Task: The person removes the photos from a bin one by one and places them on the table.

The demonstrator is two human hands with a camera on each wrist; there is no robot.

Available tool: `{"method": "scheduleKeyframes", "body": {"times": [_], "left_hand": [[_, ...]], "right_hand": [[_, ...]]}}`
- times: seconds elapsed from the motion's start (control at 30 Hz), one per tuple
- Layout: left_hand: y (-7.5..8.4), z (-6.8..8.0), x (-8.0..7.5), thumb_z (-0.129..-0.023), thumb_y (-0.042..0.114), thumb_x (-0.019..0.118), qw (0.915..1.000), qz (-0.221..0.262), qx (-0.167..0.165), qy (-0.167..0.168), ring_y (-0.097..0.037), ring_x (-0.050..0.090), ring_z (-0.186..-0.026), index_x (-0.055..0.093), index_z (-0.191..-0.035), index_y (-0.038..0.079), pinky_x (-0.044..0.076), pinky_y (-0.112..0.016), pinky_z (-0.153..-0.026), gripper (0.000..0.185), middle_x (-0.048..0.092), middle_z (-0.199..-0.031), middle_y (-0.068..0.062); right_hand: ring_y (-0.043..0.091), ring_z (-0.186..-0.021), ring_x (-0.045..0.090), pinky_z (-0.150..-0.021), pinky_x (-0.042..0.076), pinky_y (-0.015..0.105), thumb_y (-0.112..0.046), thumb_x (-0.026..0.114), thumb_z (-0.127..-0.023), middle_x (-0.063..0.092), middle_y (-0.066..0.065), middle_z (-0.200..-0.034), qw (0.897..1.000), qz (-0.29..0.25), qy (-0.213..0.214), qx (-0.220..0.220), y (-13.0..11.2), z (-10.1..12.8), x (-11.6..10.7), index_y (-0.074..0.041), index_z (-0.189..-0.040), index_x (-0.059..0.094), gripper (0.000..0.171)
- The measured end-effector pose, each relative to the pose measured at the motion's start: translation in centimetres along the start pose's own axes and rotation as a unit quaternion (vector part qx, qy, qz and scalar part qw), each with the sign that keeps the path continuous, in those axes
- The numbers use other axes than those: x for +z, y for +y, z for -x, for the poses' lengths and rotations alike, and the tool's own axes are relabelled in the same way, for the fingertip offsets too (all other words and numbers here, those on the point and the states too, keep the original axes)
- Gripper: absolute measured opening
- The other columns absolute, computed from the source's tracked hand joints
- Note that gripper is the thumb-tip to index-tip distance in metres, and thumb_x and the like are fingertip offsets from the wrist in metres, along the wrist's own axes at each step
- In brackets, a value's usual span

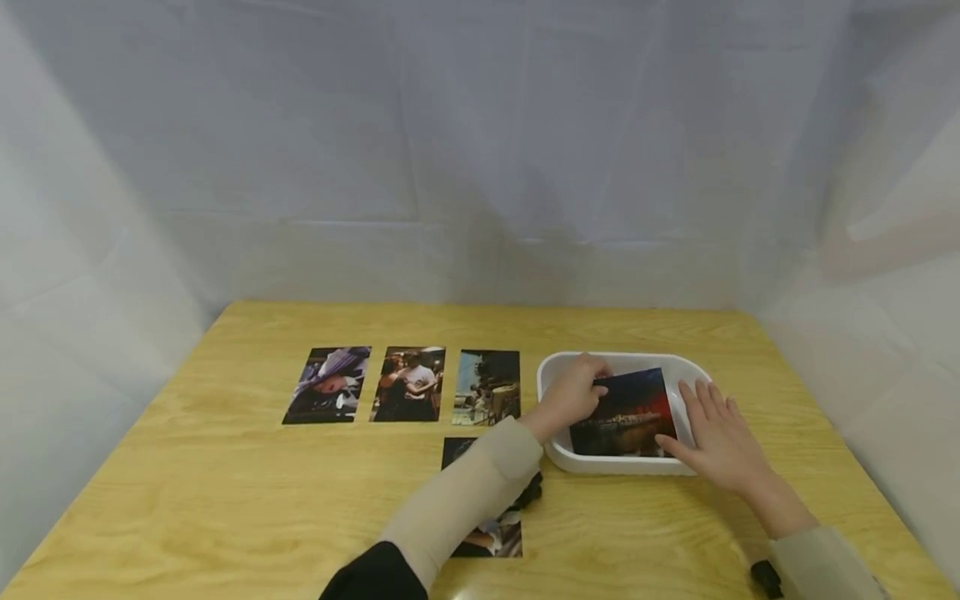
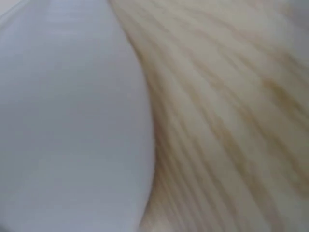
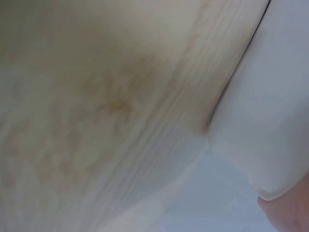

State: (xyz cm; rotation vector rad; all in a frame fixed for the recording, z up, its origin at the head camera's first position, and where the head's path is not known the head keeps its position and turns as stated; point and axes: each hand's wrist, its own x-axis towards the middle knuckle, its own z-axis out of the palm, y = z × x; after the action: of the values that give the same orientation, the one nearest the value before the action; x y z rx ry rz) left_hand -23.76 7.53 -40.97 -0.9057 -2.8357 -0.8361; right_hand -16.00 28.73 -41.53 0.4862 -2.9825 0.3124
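Reaching into the white tray (image 1: 551, 379) near the right end of the table (image 1: 225, 500), the left hand (image 1: 573, 396) pinches the far left corner of a dark photo (image 1: 626, 412) lying in the tray. The right hand (image 1: 716, 437) lies flat with straight fingers on the tray's right rim, holding nothing. Three photos (image 1: 408, 385) sit in a row left of the tray; another photo (image 1: 487, 533) lies partly under the left sleeve. Risks, as judged: a one-corner pinch may bend the print, and the sleeve could drag the covered photo askew.
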Motion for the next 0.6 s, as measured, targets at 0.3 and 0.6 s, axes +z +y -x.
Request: {"method": "scheduleKeyframes", "body": {"times": [0.3,0.6], "left_hand": [[0.1,0.2,-2.5,-0.088,0.01,0.054,0.9896,0.114,-0.046,0.074,-0.012,0.054,-0.084,0.06,-0.103,0.009,0.043,-0.022,-0.069,0.016,0.059,-0.096,-0.002],[-1.0,1.6,-6.6,-0.089,0.008,0.052,0.9546,0.248,-0.126,0.105,-0.018,0.051,-0.082,0.054,-0.1,0.004,0.043,-0.027,-0.07,0.012,0.054,-0.091,-0.006]], "right_hand": [[0.047,-0.125,0.011,-0.096,0.011,0.058,-0.051,0.051,-0.082,0.016,0.036,-0.135,1.0,-0.005,0.013,-0.004,-0.1,0.1,0.3,0.011,-0.135,0.014,0.09],[0.048,-0.124,0.013,-0.095,0.013,0.059,-0.049,0.053,-0.082,0.018,0.037,-0.133,1.0,-0.004,0.026,-0.012,-0.1,0.0,0.3,0.012,-0.134,0.017,0.088]]}}
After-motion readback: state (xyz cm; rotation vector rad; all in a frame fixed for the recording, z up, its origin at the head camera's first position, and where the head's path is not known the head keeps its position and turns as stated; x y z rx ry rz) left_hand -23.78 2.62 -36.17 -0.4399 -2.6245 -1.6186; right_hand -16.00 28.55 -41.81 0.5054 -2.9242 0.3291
